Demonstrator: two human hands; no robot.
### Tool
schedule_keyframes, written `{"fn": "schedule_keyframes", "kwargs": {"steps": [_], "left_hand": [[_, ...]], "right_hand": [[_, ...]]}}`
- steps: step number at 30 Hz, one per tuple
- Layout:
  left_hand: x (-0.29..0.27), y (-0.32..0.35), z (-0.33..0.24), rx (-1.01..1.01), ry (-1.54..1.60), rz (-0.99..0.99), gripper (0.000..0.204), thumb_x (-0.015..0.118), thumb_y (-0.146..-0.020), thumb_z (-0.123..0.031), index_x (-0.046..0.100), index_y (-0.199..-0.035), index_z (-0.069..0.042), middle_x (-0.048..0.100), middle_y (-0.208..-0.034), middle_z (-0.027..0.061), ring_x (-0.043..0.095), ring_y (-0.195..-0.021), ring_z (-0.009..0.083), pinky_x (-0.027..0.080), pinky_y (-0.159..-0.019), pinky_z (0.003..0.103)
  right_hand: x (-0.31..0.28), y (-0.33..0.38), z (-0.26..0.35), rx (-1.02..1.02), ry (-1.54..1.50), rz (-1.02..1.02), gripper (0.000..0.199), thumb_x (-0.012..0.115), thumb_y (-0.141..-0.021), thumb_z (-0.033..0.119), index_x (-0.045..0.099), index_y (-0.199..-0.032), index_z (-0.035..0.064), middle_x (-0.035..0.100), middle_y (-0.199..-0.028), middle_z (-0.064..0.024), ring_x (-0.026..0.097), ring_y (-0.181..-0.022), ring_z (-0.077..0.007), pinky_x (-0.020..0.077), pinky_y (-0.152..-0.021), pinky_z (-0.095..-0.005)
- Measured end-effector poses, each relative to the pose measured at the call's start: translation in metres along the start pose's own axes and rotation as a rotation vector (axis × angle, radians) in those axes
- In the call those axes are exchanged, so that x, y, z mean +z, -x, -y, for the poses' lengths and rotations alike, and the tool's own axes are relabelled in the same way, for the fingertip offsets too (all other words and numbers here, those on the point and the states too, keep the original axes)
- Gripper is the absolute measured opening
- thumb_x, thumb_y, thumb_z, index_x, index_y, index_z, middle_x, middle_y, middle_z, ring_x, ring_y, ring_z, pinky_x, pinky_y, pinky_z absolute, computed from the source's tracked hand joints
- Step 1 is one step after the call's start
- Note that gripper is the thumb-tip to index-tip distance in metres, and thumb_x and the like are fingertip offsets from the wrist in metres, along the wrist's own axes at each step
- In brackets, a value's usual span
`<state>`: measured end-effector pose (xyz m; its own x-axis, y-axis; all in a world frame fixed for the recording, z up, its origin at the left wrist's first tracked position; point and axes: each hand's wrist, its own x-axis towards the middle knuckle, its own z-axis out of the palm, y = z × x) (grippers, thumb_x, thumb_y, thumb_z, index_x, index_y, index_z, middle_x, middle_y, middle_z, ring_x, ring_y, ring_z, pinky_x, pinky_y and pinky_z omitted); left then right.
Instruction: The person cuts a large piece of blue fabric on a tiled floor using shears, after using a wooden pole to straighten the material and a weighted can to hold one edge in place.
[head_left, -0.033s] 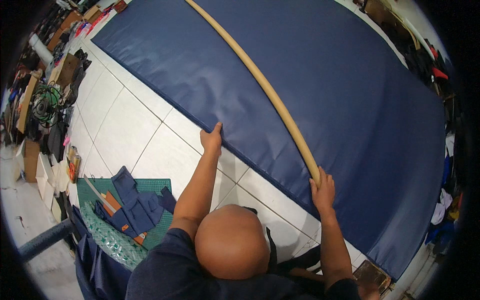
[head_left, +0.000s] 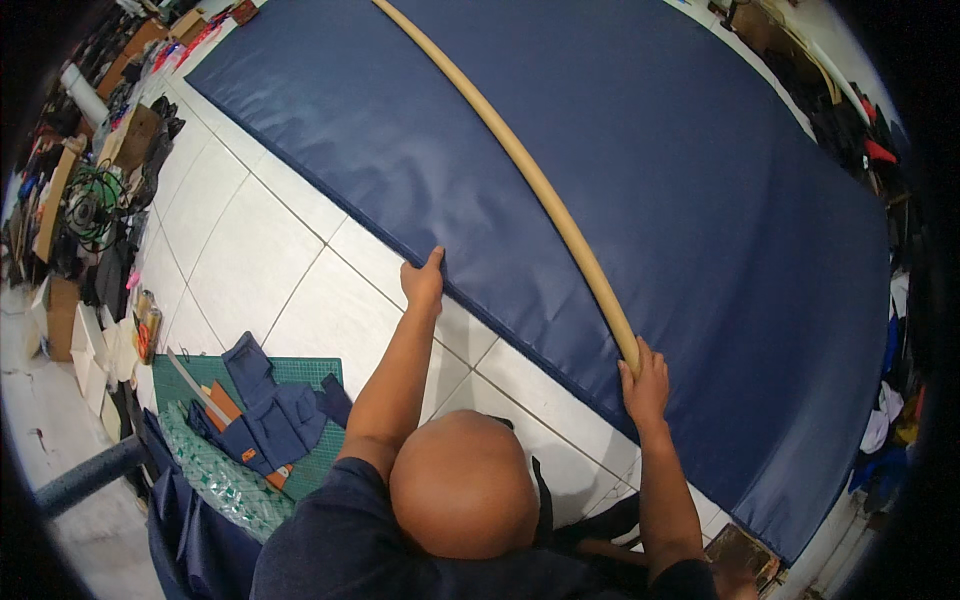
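A large navy-blue vinyl-like mat (head_left: 720, 220) with a thick edge lies across the white tiled floor. Along its near edge, my left hand (head_left: 424, 283) grips the rim, thumb on top; the other fingers are mostly hidden below. A long, smooth tan pole (head_left: 530, 172) rests on the mat, running from the upper edge of the view toward me; it looks curved. Around the pole's near end my right hand (head_left: 647, 385) is closed, just inside the mat's near edge.
At lower left a green cutting mat (head_left: 320, 460) carries navy fabric pieces (head_left: 285, 420), a metal blade or ruler (head_left: 195, 384) and green-patterned plastic wrap (head_left: 215, 470). A dark blue bar (head_left: 90, 478) juts in nearby. Cluttered boxes and cables (head_left: 92, 205) line the left; more clutter (head_left: 880, 410) lies right.
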<state>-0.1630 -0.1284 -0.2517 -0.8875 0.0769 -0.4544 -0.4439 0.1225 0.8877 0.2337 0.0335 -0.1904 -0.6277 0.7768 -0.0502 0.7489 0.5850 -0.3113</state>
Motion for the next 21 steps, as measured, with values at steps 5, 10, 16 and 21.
{"fn": "schedule_keyframes", "kwargs": {"steps": [5, 10, 16, 21], "left_hand": [[-0.005, 0.005, -0.009, -0.159, 0.106, 0.092, 0.045, 0.07, -0.085, -0.017, 0.053, -0.115, 0.011, 0.064, -0.103, 0.0198, 0.065, -0.088, 0.029, 0.051, -0.079, 0.036], [-0.005, 0.004, -0.006, -0.162, 0.16, 0.131, 0.04, 0.067, -0.085, -0.012, 0.052, -0.114, 0.01, 0.064, -0.104, 0.0187, 0.065, -0.084, 0.0257, 0.052, -0.073, 0.036], [0.0, -0.012, 0.009, 0.033, -0.05, -0.004, 0.049, 0.066, -0.083, -0.01, 0.048, -0.122, 0.014, 0.063, -0.115, 0.0242, 0.066, -0.097, 0.0318, 0.052, -0.088, 0.04], [0.001, -0.015, 0.006, -0.059, 0.074, 0.058, 0.054, 0.067, -0.081, -0.013, 0.048, -0.125, 0.013, 0.059, -0.123, 0.0253, 0.061, -0.11, 0.034, 0.048, -0.095, 0.039]], "right_hand": [[-0.001, 0.001, 0.0, 0.026, 0.015, 0.001, 0.056, 0.067, -0.09, 0.029, 0.047, -0.141, 0.0124, 0.054, -0.108, -0.0174, 0.055, -0.099, -0.0358, 0.0453, -0.087, -0.0461], [-0.002, 0.001, -0.001, 0.046, 0.021, 0.024, 0.056, 0.067, -0.09, 0.03, 0.048, -0.14, 0.0122, 0.053, -0.109, -0.0171, 0.054, -0.101, -0.036, 0.0452, -0.088, -0.0462], [0.003, 0.003, -0.003, 0.019, 0.03, 0.001, 0.055, 0.067, -0.09, 0.03, 0.048, -0.138, 0.0115, 0.054, -0.11, -0.0172, 0.054, -0.102, -0.0359, 0.0458, -0.088, -0.0463], [0.003, 0.002, 0.001, 0.02, 0.001, -0.016, 0.054, 0.067, -0.09, 0.03, 0.049, -0.137, 0.0101, 0.054, -0.11, -0.0176, 0.055, -0.102, -0.0361, 0.0459, -0.088, -0.046]]}}
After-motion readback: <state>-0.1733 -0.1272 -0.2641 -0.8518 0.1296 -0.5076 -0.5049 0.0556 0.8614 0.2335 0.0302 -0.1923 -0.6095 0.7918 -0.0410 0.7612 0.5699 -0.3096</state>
